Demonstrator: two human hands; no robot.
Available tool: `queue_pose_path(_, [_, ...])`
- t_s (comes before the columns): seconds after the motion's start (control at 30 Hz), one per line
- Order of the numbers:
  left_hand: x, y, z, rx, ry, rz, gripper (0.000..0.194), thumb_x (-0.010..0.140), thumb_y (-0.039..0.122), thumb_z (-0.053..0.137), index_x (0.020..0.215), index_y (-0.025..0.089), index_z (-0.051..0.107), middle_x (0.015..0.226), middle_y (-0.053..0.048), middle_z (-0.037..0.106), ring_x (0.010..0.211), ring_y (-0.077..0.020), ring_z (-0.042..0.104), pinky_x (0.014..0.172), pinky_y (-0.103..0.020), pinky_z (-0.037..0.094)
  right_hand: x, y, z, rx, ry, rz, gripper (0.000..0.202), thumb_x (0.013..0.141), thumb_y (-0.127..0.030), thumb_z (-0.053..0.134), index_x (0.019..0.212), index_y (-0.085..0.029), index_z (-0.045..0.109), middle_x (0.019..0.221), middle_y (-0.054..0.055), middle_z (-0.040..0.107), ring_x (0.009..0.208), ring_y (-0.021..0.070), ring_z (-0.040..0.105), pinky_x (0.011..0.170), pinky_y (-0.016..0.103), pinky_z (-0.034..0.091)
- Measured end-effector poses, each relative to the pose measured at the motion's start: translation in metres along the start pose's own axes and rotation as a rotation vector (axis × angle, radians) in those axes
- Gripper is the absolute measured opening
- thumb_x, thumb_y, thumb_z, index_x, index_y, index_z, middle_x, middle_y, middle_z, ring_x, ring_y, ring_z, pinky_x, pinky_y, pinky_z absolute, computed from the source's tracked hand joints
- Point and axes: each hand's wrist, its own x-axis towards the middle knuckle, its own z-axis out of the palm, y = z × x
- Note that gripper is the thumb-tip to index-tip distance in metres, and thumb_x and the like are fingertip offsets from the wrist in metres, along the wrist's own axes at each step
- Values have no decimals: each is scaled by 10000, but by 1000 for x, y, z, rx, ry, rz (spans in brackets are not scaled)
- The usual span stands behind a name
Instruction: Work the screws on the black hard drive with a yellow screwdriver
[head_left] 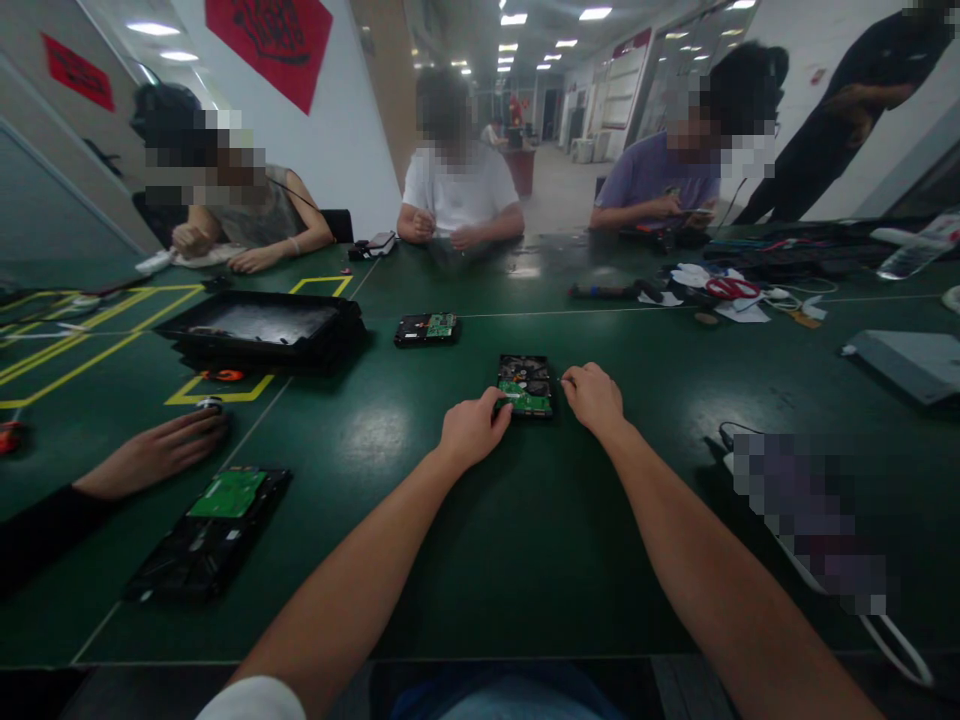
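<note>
brace hard drive lightly with touching left hand; hold curled right hand clear; cannot tell either grip.

The hard disk drive lay flat on the green tabletop, board side up, its long sides running away from the viewer. A green circuit board covered the near part; the far part was dark casing.

standing person cut off (top right), device blurred, hold of right grip unclear
</note>
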Motion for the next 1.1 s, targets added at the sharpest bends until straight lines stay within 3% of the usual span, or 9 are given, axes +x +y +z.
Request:
queue_pose_path(0.47, [-1,1,-2,-15,-11,-6,395,1043,493,410,1327,274,574,893,-46,759,861,-258,729,739,-343,489,1,-3,-3,0,-87,68,281,1050,-303,446,1171,-166,660,1227,179,606,935,270,674,765,373,492])
queue_pose_path(0.73, [-1,2,-3,-2,-18,-21,396,1041,498,414,1326,273,572,897,-48,763,855,-251,731,731,-333,476,-1,-4,-1,5,22,48,239,1044,-285,447,1134,-170,636,1130,146,667,934,263,668,779,363,471])
queue_pose_path(0.93, [-1,3,-4,-11,-17,-21,393,1043,488,422,1330,267,574,892,-48,764,870,-251,733,757,-335,482,-3,-5,-4,42,1,20,182,1008,-245,509,1089,-194,664,1080,106,703,947,245,658,792,345,469])
queue_pose_path(1.1, [-1,3,-3,-12,-10,-12,392,1040,493,419,1322,272,578,886,-49,764,861,-266,734,734,-345,483,-3,-4,-3,37,4,2,231,1016,-256,503,1160,-202,674,1140,117,685,965,245,654,789,348,485])
